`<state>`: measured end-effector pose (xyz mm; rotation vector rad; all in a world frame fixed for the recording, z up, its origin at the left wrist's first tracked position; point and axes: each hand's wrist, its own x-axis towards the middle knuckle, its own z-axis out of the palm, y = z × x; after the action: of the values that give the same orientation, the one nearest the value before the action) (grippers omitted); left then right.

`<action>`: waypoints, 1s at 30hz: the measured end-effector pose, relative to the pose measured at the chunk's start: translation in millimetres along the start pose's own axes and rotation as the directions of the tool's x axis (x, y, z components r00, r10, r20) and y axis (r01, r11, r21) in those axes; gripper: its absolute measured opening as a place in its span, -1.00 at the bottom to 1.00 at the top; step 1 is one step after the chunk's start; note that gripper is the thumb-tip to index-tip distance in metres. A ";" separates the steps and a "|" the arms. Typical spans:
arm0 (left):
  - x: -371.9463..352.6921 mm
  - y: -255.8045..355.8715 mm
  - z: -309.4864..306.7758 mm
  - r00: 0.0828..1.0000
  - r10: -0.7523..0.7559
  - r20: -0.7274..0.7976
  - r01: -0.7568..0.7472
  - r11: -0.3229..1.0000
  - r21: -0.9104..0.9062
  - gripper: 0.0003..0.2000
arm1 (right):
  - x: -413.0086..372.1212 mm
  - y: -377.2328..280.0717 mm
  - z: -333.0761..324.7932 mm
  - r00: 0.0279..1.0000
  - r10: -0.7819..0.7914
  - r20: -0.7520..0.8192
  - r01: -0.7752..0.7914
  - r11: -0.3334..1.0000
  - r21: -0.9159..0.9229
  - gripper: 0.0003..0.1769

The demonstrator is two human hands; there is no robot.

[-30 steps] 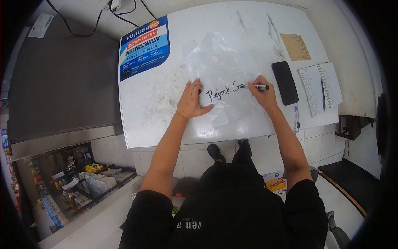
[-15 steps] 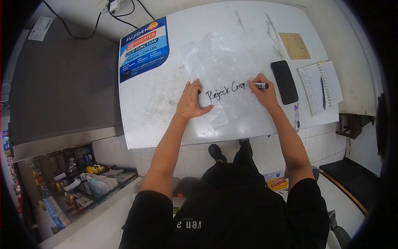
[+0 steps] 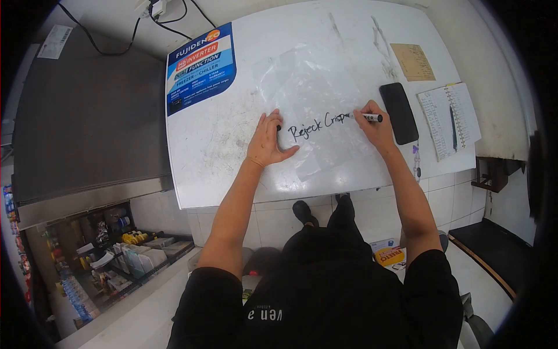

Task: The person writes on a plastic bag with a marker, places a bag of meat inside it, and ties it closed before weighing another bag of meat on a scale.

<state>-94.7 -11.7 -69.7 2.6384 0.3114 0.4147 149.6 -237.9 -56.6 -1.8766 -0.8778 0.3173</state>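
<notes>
A clear plastic bag (image 3: 317,75) lies flat on the white freezer top (image 3: 209,157). Black handwriting on it reads "Rejeck Crisp" plus a further stroke. My right hand (image 3: 375,129) grips a black-and-white marker (image 3: 372,117), its tip end at the last letters. My left hand (image 3: 269,139) rests at the bag's left edge, thumb stretched toward the writing. A small black piece, looking like the marker cap (image 3: 279,128), is tucked at its fingers; part of it is hidden.
Right of my right hand lie a black phone (image 3: 399,114), a brown paper (image 3: 412,62) and a spiral notebook (image 3: 444,125) with a pen (image 3: 452,129) on it. A blue freezer label (image 3: 200,68) is at the back left. A dark surface (image 3: 93,116) stands further left.
My right hand and the marker have shifted slightly right, and the ink line after "Crisp" is longer. My left hand stays in place.
</notes>
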 end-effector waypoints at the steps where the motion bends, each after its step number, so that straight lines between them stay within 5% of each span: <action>1: -0.3 -0.5 -0.2 1.000 -0.005 0.006 0.005 1.000 0.009 -0.27 | 0.4 -0.4 -1.0 0.999 -0.046 0.002 0.046 0.999 -0.012 -0.73; 7: -0.2 -2.4 1.0 1.000 0.014 -0.011 -0.014 1.000 0.019 -0.27 | 4.9 -8.9 -2.2 0.997 0.080 -0.023 -0.080 0.997 -0.002 -0.71; 11: 1.1 -1.0 0.2 1.000 0.013 -0.010 -0.013 1.000 0.007 -0.26 | -2.0 3.5 -5.2 1.000 -0.030 -0.001 0.030 1.000 0.009 -0.71; 13: 1.3 1.9 -1.9 1.000 0.018 -0.018 -0.018 1.000 -0.004 -0.28 | -1.5 1.8 -8.0 0.998 0.069 0.000 -0.068 0.995 0.078 -0.71; 23: 1.0 0.7 -0.2 1.000 0.011 -0.012 -0.011 1.000 -0.007 -0.27 | -2.5 9.2 -18.1 0.999 0.032 0.019 -0.031 0.998 -0.055 -0.71; 25: 2.0 1.3 -1.5 1.000 0.020 -0.021 -0.020 1.000 0.001 -0.27 | 3.1 -14.1 -15.9 0.989 0.141 -0.041 -0.139 0.989 0.044 -0.72; 30: 3.1 5.0 -3.9 1.000 0.014 -0.010 -0.014 1.000 0.008 -0.31 | 5.7 -2.3 -16.3 0.996 0.071 -0.048 -0.071 0.997 0.001 -0.72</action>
<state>-92.4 -13.6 -63.3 2.6481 0.2987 0.4329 161.9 -244.5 -46.1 -1.9112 -0.7808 0.3143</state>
